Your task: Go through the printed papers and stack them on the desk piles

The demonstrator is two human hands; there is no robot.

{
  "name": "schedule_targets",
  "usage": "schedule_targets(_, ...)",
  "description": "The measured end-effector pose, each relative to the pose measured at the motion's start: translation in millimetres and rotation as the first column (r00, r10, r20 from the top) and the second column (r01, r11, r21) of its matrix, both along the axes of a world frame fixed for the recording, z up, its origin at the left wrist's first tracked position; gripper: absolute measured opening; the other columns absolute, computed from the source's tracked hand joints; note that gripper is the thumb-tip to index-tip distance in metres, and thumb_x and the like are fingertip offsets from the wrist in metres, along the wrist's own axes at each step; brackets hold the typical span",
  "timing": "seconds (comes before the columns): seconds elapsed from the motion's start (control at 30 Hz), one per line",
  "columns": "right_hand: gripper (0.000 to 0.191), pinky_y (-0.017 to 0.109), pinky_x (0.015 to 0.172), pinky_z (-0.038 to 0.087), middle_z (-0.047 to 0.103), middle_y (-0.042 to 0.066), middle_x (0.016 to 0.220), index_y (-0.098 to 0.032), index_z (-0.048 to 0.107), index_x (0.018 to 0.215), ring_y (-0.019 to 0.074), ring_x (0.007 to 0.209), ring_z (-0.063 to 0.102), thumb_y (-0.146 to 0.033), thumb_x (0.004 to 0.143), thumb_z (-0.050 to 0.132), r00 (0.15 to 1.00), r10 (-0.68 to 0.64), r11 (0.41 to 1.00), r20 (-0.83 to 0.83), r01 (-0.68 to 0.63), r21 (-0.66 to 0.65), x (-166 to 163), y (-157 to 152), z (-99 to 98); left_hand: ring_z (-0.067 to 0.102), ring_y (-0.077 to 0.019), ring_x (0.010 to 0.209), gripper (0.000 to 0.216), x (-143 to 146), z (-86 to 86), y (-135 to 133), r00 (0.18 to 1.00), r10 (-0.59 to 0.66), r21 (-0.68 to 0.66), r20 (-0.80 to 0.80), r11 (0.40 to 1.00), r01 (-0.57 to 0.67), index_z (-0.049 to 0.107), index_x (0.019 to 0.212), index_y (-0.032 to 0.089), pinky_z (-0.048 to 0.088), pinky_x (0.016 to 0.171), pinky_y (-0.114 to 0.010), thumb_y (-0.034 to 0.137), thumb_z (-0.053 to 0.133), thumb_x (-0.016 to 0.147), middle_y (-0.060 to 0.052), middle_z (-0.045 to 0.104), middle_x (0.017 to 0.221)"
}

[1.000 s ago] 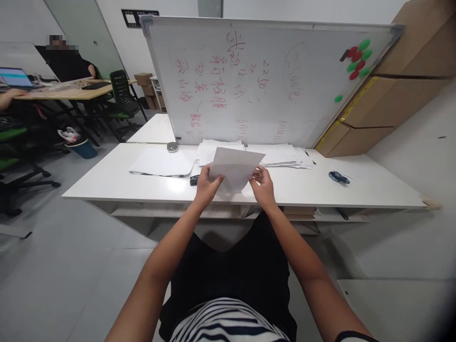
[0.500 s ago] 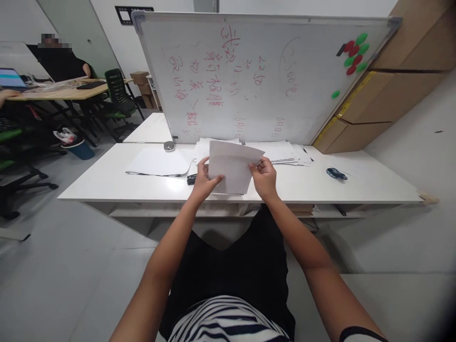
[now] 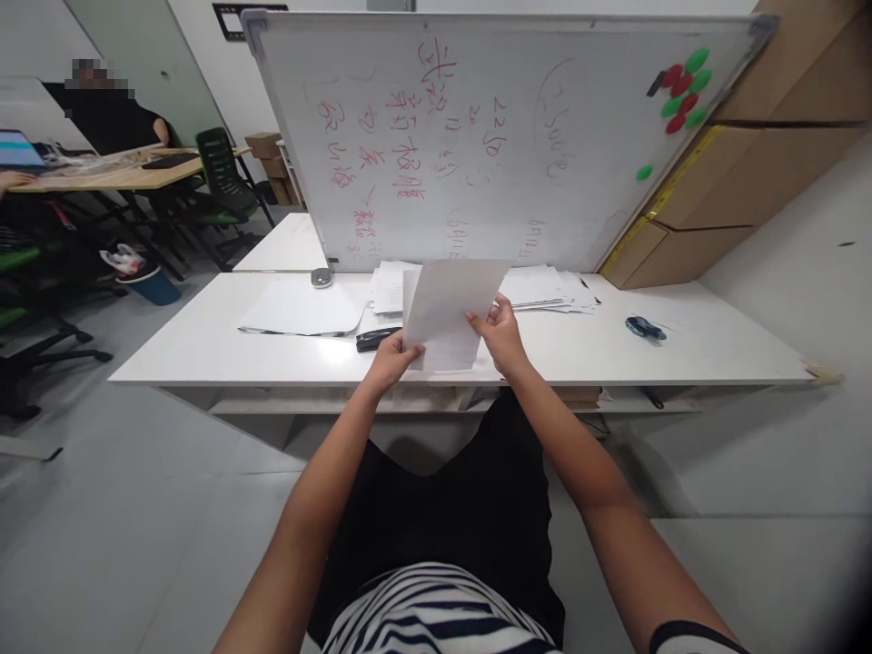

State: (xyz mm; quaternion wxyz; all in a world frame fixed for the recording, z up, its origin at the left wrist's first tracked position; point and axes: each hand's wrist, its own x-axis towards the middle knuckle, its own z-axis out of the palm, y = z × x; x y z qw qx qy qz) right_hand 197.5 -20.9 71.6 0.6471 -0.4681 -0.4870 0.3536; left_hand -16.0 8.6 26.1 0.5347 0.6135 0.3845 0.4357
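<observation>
The left hand (image 3: 390, 361) pinches the lower left corner of the sheet (image 3: 450, 309); the right hand (image 3: 500, 334) pinches its right edge. The sheet, tilted a second ago, now stands more upright above the worktop (image 3: 218, 350), a stapler (image 3: 373, 339) newly visible beside the left hand.

Both your arms reach forward, bare to the wrists, elbows bent a little and forearms angling in toward each other. Your left hand (image 3: 390, 360) sits low, fingers curled under and thumb on top in a pinch (the fingertips themselves are hidden). Your right hand (image 3: 502, 332) is a touch higher and farther out, thumb and fingers closed in a grip, knuckles turned up toward you.
</observation>
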Motion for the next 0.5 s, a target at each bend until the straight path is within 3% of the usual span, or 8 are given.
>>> schedule_targets(0.23, 0.048, 0.041, 0.098, 0.049, 0.067, 0.009, 0.117, -0.022, 0.051, 0.11, 0.0207, 0.106, 0.064, -0.041, 0.071, 0.071, 1.0, 0.012, 0.999, -0.016, -0.012, -0.04, 0, 2, -20.7, 0.063, -0.0214, 0.107, 0.046, 1, -11.6, -1, 0.995, 0.023, 0.102, -0.099, 0.995, -0.013, 0.058, 0.116, 0.017, 0.048, 0.096, -0.039, 0.022, 0.063, 0.071, -0.009, 0.067, 0.117)
schedule_targets(0.37, 0.042, 0.041, 0.093, 0.05, 0.069, 0.009, 0.107, -0.02, 0.055, 0.107, 0.0216, 0.098, 0.065, -0.038, 0.072, 0.069, 0.997, -0.026, 0.999, 0.077, 0.029, -0.034, 1, 3, -26.0, 0.058, -0.0243, 0.114, 0.051, -1, -5.8, -7, 0.966, 0.047, 0.209, -0.253, 0.978, 0.008, 0.053, 0.124, 0.019, 0.046, 0.098, -0.039, 0.024, 0.063, 0.073, -0.01, 0.062, 0.124)
schedule_targets(0.5, 0.04, 0.039, 0.09, 0.05, 0.067, 0.007, 0.106, -0.021, 0.053, 0.108, 0.021, 0.097, 0.065, -0.037, 0.074, 0.068, 0.993, -0.073, 0.997, 0.096, 0.072, 0.011, 1, 4, -25.9, 0.059, -0.0236, 0.112, 0.051, -5, 1.4, -8, 0.962, 0.053, 0.225, -0.269, 0.974, 0.009, 0.05, 0.125, 0.02, 0.047, 0.094, -0.037, 0.027, 0.063, 0.077, -0.01, 0.061, 0.124)
